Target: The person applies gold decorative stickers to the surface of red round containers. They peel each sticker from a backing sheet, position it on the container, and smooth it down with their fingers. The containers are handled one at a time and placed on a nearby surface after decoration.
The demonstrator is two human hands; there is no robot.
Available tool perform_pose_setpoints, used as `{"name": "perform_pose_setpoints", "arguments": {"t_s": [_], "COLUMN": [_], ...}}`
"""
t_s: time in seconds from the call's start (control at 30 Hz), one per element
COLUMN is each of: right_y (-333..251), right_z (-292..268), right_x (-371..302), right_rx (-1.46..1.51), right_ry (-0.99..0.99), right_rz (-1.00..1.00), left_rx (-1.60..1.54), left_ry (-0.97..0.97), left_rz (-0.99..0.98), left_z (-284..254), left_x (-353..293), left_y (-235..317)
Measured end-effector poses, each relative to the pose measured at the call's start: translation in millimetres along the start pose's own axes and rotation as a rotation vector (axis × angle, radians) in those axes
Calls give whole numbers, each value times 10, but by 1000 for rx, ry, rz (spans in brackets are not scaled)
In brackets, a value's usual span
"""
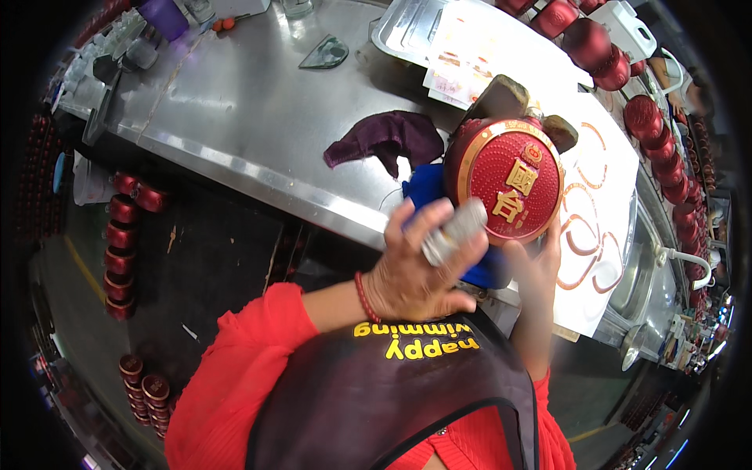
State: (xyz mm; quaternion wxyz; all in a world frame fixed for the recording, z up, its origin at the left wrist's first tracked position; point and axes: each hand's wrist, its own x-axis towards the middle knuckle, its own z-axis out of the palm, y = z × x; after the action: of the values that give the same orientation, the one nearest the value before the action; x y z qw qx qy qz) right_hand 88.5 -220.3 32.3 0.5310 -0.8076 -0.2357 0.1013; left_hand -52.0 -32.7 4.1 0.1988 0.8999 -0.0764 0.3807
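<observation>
A red drum-shaped bottle with a gold rim and raised gold characters rests tilted on a blue cloth at the table's edge. Dark, worn blocks sit against its far side. My right hand grips its lower right edge, the thumb in front; some fingers are hidden behind it. Close to its lower left rim, my left hand is open, slightly blurred, with fingers spread. A greyish-white wrap seems to cover one finger; whether it touches the bottle I cannot tell. Left of the bottle lies a crumpled purple cloth.
Gold-red curved strips lie on white sheeting at the right, near a sink. Printed sheets and a metal tray are farther back. A glass piece lies on the steel table. Red drums stand stacked lower left.
</observation>
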Motion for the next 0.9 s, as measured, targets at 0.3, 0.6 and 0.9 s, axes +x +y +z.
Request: {"name": "perform_pose_setpoints", "arguments": {"t_s": [0.3,0.6,0.9], "right_y": [-11,-36,-49], "right_z": [-2,-27,0], "right_x": [39,19,16], "right_rx": [90,90,131], "right_ry": [-68,-94,-62], "right_rz": [-30,30,64], "left_rx": [59,-142,-918], "left_ry": [-174,-249,-185], "left_rz": [-120,-46,-552], "left_z": [-118,-84,177], "left_x": [302,1083,974], "left_y": [-99,-677,-903]}}
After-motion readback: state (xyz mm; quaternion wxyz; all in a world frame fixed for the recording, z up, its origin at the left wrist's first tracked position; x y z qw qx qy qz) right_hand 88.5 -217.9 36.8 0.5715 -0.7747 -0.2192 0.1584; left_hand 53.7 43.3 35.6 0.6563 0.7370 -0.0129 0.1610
